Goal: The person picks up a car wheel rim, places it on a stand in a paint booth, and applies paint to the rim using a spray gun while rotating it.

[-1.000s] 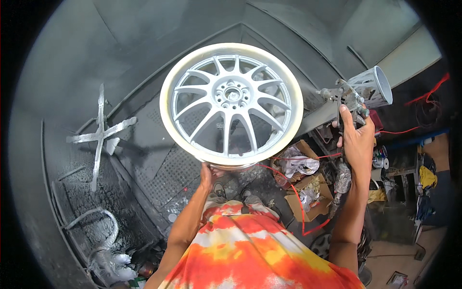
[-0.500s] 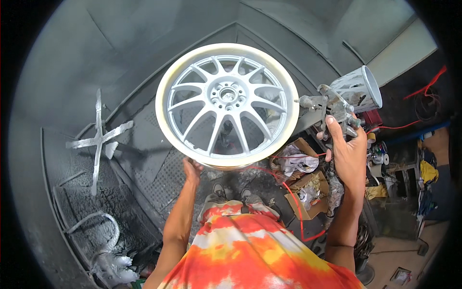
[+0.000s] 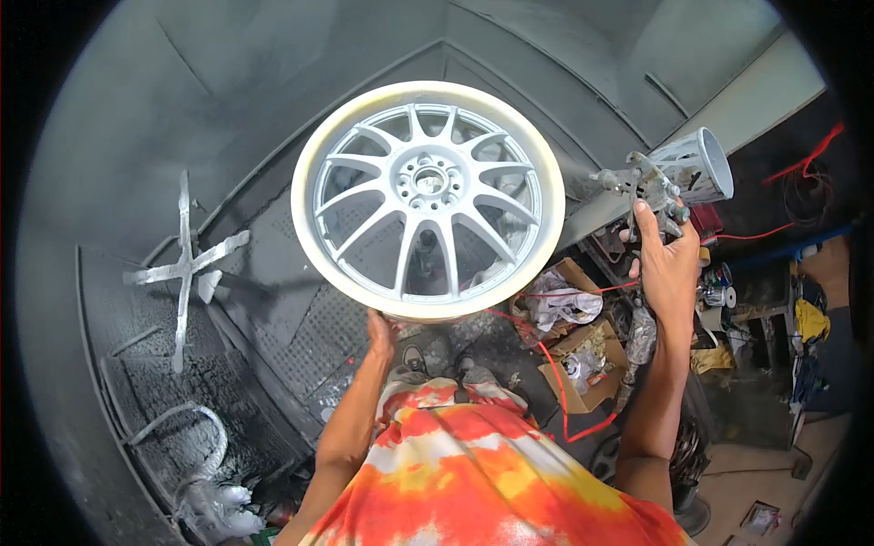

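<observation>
A silver-grey car wheel rim (image 3: 469, 206) with many spokes and a pale yellowish outer lip faces up in front of me. My left hand (image 3: 381, 335) is at its lower edge, with the fingers mostly hidden under the lip. My right hand (image 3: 669, 264) grips a paint-spattered spray gun (image 3: 651, 187) to the right of the rim. On the gun sits a tilted, paint-streaked grey cup (image 3: 699, 168). The nozzle points left at the rim, a short gap away, and a faint mist hangs before it.
At the left stands a paint-coated metal cross-shaped stand (image 3: 186, 264). A red hose (image 3: 566, 414) loops beside my right forearm. Cardboard boxes (image 3: 605, 387) with crumpled wrapping lie on the floor at the right, near a cluttered shelf (image 3: 760, 314). Grey booth walls (image 3: 300, 64) rise behind the rim.
My right hand and the spray gun have shifted right and slightly up, away from the rim. My left hand has slid right along the lower edge, and the rim has turned a little.
</observation>
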`<action>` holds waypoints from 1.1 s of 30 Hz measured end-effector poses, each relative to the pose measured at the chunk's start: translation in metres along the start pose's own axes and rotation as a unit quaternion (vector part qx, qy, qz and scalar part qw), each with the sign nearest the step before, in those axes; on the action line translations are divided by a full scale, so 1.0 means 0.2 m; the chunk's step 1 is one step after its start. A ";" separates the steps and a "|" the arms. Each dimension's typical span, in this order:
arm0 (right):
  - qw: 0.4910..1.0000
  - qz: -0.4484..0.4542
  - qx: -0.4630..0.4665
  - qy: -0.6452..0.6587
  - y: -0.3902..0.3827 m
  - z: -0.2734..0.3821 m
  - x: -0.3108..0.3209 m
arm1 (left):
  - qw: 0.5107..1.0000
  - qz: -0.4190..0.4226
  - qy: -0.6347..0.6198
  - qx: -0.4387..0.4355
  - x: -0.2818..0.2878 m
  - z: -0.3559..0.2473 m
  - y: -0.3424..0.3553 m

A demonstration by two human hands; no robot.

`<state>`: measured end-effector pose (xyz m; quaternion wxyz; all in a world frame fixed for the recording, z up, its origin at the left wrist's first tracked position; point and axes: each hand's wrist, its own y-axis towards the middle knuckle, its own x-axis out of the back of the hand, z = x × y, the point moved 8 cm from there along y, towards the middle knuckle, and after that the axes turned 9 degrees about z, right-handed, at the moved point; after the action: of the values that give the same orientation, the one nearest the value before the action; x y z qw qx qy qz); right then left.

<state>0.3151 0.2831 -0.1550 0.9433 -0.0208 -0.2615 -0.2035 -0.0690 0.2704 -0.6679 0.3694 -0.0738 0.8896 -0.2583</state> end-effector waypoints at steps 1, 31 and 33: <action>1.000 0.008 0.000 0.001 0.00 -0.01 0.01 | 0.998 -0.043 0.049 0.003 -0.05 -0.06 -0.01; 0.997 0.077 -0.003 0.026 -0.11 0.12 -0.08 | 0.994 -0.072 0.084 -0.012 0.16 -0.23 0.01; 0.995 0.092 -0.009 0.031 -0.14 0.14 -0.07 | 0.992 -0.088 0.092 -0.023 0.22 -0.26 0.03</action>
<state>0.2792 0.2680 -0.1401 0.9654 -0.0465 -0.2274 -0.1191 -0.1353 0.2829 -0.6680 0.2598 -0.1360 0.9156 -0.2753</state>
